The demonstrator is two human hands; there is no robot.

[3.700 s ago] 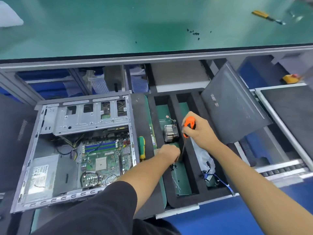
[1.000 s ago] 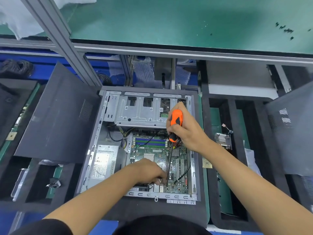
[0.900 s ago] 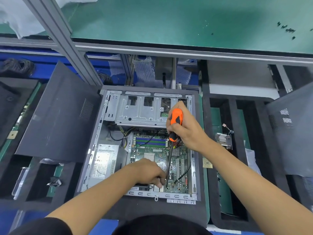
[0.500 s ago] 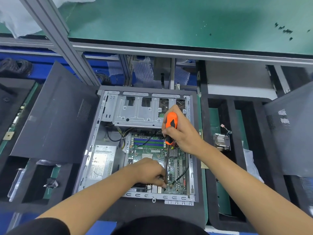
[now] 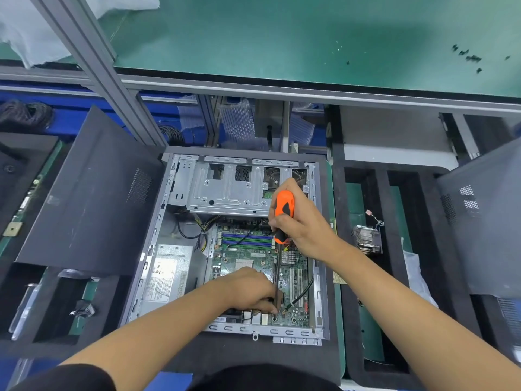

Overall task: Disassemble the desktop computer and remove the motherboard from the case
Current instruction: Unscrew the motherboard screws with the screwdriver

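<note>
No text, brand or number can be read anywhere in the view. The white label on the power supply inside the open case carries rows of dark print and what may be small certification marks, but the lettering is too fine and blurred to make out. The motherboard bears tiny white markings that stay illegible. A small yellowish tag on the board at the far left shows a square sign of some kind, with no readable characters.
</note>
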